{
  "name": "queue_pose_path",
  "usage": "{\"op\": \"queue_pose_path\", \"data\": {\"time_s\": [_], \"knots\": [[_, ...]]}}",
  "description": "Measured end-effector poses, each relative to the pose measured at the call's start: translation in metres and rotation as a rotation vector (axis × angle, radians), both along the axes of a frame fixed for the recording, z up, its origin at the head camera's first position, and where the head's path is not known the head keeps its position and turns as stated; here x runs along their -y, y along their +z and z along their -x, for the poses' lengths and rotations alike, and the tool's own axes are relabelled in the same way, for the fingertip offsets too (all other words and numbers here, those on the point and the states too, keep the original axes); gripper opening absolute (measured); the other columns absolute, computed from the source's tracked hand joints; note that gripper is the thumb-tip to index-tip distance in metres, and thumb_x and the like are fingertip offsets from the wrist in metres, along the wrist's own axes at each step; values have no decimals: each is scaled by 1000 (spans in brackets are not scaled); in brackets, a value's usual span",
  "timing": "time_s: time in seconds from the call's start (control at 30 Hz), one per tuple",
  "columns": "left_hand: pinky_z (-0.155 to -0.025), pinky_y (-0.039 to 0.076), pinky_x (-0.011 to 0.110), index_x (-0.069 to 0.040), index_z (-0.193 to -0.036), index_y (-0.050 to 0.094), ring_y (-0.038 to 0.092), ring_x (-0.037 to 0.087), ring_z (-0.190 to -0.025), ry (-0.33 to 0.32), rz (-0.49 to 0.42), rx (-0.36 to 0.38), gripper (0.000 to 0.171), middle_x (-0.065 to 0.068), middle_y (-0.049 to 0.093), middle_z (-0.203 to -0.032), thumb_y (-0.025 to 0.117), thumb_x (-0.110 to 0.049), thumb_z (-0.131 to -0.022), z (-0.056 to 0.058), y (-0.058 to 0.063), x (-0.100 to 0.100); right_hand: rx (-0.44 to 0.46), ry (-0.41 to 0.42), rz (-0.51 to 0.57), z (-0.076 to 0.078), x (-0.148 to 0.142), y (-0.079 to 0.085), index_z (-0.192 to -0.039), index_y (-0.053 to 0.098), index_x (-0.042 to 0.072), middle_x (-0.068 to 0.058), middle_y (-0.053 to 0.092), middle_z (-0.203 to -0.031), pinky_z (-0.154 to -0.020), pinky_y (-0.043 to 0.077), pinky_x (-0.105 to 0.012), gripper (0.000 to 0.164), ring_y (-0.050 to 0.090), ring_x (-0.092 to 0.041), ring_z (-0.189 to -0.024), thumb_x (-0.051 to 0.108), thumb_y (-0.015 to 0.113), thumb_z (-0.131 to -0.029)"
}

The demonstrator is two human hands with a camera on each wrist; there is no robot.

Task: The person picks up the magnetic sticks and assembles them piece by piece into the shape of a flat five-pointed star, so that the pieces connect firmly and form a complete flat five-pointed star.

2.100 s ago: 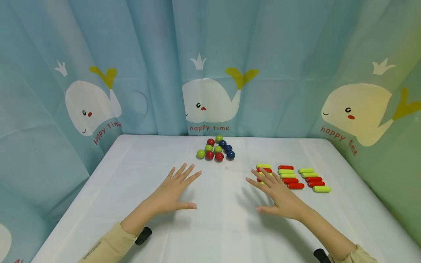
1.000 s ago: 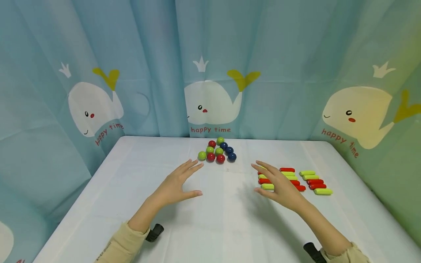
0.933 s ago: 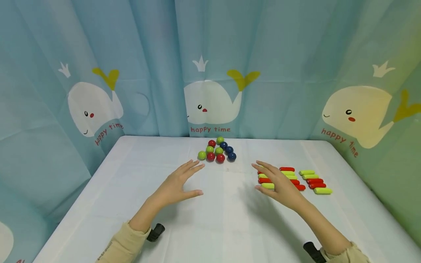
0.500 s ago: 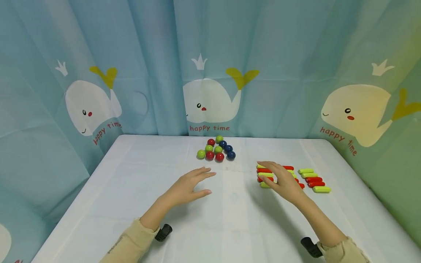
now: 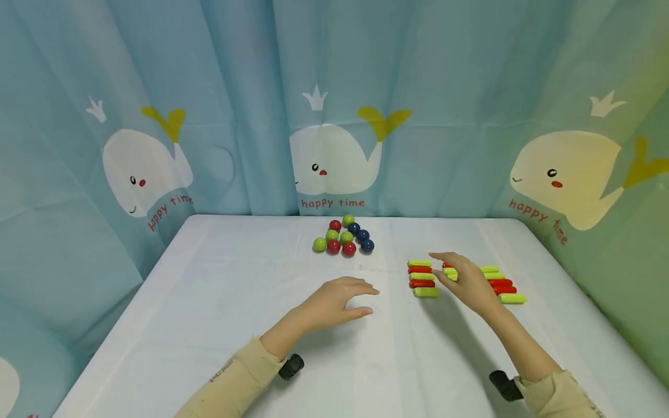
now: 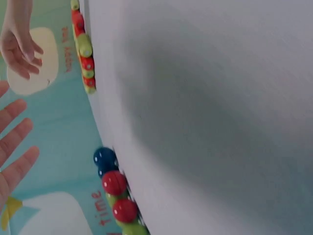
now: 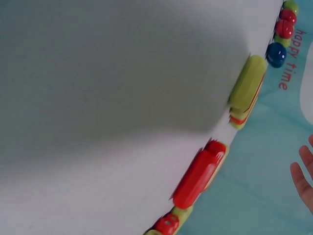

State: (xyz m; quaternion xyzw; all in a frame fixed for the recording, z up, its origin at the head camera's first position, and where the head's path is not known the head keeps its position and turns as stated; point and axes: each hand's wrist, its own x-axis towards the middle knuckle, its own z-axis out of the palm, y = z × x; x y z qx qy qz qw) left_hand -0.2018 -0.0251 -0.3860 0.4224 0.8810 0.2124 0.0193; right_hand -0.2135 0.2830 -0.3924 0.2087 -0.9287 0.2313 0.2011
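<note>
My left hand hovers over the middle of the table, fingers loosely extended and nothing in its grasp. To its right, my right hand hangs above short red and yellow-green sticks, its thumb and fingers apart and holding nothing. It hides much of the middle column of sticks. The left column shows fully, its colours alternating, while the right column is partly covered. In the left wrist view, spread fingers show at the left edge. The right wrist view catches a red stick and fingertips at the right.
Toward the back of the white table lies a cluster of shiny balls: green, red and blue. A light blue curtain with printed whales rises behind the table and along both sides.
My left hand has moved right, away from the balls toward the table's middle. My right hand has shifted right, uncovering the left column of sticks. Sticks and balls stay in place.
</note>
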Motion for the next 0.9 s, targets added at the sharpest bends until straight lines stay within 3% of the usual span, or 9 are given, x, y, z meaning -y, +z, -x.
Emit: {"op": "queue_pose_path", "data": {"time_s": [0.07,0.1,0.2,0.3,0.63,0.9], "knots": [[-107,38,33,-19,-130,58,48,15,-128,-13,-1,-6,39,-2,58,-132,57,-35,-94,1,1,-7,15,-5,4,1,-3,1,-120,59,-3,-24,62,-114,-71,54,-42,38,64,-26,-70,1,67,-83],[-106,38,31,-19,-130,58,48,14,-127,-20,-4,-6,39,-3,58,-132,57,-36,-94,2,1,-10,13,-10,3,1,-5,1,-119,59,-4,-24,62,-113,-72,54,-43,37,64,-26,-70,1,67,-83],[-105,39,29,-20,-130,57,50,12,-125,-38,-10,-5,40,-4,58,-131,56,-36,-94,3,-1,-20,35,-27,3,1,-11,0,-119,59,-5,-25,62,-113,-76,53,-45,35,64,-29,-73,3,66,-85],[-105,39,28,-20,-131,57,51,10,-125,-41,-5,-19,40,-6,58,-131,55,-37,-95,7,-6,-30,36,-51,-14,4,-17,0,-118,60,-5,-26,63,-113,-88,45,-57,35,57,-43,-106,5,66,-85],[-106,38,25,-20,-130,57,50,9,-126,-13,7,-88,37,-5,57,-133,52,-36,-96,23,-6,-67,-10,-95,-58,18,-41,6,-114,61,-6,-28,63,-109,-82,47,-57,31,57,-43,-100,2,65,-85],[-104,39,22,-21,-128,58,50,8,-125,-18,57,-69,35,-5,56,-133,55,-33,-95,35,-15,-95,5,-105,-84,27,-53,8,-114,61,-6,-28,63,-110,-84,45,-59,29,56,-45,-102,0,63,-85]]}}
